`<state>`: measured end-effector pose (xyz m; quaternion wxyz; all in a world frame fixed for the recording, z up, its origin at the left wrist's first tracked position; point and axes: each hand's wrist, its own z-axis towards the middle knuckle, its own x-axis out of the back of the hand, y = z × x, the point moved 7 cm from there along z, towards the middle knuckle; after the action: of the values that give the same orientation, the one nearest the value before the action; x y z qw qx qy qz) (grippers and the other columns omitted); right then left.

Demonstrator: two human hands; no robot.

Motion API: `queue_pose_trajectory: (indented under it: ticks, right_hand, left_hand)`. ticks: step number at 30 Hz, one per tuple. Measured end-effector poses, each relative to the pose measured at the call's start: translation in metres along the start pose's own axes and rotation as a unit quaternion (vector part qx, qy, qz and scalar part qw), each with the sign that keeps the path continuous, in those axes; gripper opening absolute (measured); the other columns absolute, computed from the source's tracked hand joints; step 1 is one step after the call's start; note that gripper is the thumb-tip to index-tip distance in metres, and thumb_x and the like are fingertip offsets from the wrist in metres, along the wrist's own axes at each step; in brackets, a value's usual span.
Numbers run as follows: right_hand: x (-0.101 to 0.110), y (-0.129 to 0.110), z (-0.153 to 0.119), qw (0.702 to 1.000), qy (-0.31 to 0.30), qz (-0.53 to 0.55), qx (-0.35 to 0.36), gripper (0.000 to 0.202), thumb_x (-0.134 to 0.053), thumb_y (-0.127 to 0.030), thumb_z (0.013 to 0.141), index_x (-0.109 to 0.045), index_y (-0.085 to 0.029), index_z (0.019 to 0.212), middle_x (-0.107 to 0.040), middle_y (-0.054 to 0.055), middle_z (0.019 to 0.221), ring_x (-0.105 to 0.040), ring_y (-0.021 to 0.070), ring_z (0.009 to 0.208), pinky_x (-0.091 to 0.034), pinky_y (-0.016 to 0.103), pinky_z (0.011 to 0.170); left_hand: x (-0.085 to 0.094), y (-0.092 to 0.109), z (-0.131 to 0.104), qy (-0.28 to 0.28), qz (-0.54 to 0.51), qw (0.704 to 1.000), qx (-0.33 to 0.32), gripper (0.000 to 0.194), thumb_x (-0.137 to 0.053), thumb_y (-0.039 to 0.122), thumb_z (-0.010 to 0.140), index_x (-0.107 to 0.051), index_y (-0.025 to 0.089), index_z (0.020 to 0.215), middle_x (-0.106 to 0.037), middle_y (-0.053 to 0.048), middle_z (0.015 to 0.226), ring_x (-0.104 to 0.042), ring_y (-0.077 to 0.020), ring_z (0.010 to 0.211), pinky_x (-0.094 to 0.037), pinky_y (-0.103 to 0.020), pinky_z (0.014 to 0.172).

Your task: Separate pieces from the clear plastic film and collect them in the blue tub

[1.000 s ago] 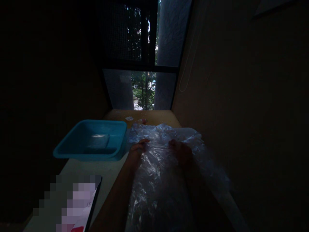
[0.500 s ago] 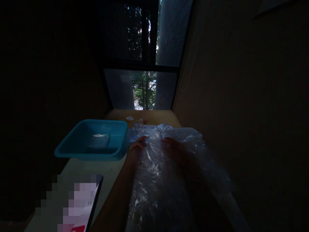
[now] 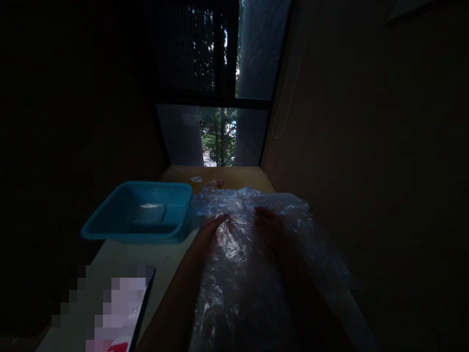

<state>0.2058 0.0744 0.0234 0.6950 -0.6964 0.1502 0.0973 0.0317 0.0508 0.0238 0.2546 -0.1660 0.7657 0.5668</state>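
Observation:
A large sheet of crinkled clear plastic [image 3: 234, 249], perhaps a bag, stretches from the near edge up between my forearms and bunches at the far end. My left hand [image 3: 214, 226] is closed on its left side, the fingertips against the shiny folds. Across from it, my right hand [image 3: 270, 226] grips the plastic from the right, its fingers pointing inward. Deep shadow hides most of the right hand and both thumbs. More loose film spreads out to the right, beyond my right wrist.
A blue plastic basin [image 3: 137, 208] stands on the left of the pale table [image 3: 168, 259], with a clear flat item inside. A tablet-like device [image 3: 128, 313], partly blurred, lies near left. A bottle [image 3: 217, 183] and crumpled white scrap [image 3: 196, 179] lie by the window. Walls flank both sides.
My left hand has shifted slightly right and nearer to me, over the plastic. The right hand has moved slightly to the right. Folds between them have bunched differently.

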Motion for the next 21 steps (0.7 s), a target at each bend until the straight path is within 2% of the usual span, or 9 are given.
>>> queue_pose_trajectory:
  ticks: [3,9,15,18,21]
  right_hand:
    - [0.001,0.002,0.001,0.999,0.011,0.028,-0.019,0.035,-0.072,-0.025,0.043,-0.062,-0.019,0.076,-0.057,-0.004,0.059,-0.047,0.0066,0.047,-0.036,0.020,0.045]
    - [0.006,0.006,0.003,0.998,0.040,0.040,-0.016,0.032,-0.071,-0.024,0.045,-0.062,-0.020,0.076,-0.057,-0.004,0.061,-0.048,0.0064,0.048,-0.036,0.020,0.046]
    - [0.015,0.000,0.006,0.993,0.080,0.005,0.084,0.023,-0.065,-0.026,0.055,-0.062,-0.021,0.077,-0.061,0.001,0.078,-0.053,0.0117,0.064,-0.041,0.025,0.056]
    - [0.013,-0.011,0.002,0.980,0.053,-0.078,0.176,0.016,-0.058,-0.030,0.064,-0.063,-0.021,0.076,-0.058,0.003,0.095,-0.052,0.0174,0.086,-0.041,0.031,0.072]
    - [0.003,-0.018,-0.003,0.953,0.011,-0.188,0.235,0.018,-0.053,-0.035,0.070,-0.065,-0.021,0.072,-0.049,0.004,0.113,-0.043,0.0210,0.105,-0.035,0.035,0.086]
  left_hand:
    - [0.000,0.004,0.000,0.003,0.028,0.999,-0.027,0.022,-0.063,0.023,0.058,-0.064,0.012,0.077,-0.065,-0.004,0.068,-0.058,-0.0157,0.063,-0.043,-0.025,0.061]
    - [0.001,0.009,0.002,-0.003,0.025,0.998,-0.057,0.024,-0.060,0.025,0.062,-0.064,0.013,0.082,-0.065,-0.006,0.079,-0.058,-0.0185,0.073,-0.044,-0.027,0.065]
    - [0.007,0.009,0.007,0.010,-0.023,0.997,-0.077,0.033,-0.057,0.029,0.067,-0.058,0.015,0.097,-0.063,-0.006,0.085,-0.059,-0.0174,0.072,-0.046,-0.029,0.066]
    - [0.011,0.009,0.009,0.013,-0.027,0.996,-0.079,0.034,-0.056,0.027,0.068,-0.058,0.016,0.100,-0.063,-0.007,0.088,-0.059,-0.0184,0.075,-0.047,-0.030,0.067]
    - [0.013,0.007,0.012,0.012,-0.028,0.997,-0.078,0.033,-0.056,0.026,0.067,-0.059,0.016,0.099,-0.063,-0.007,0.087,-0.059,-0.0188,0.076,-0.047,-0.029,0.066]
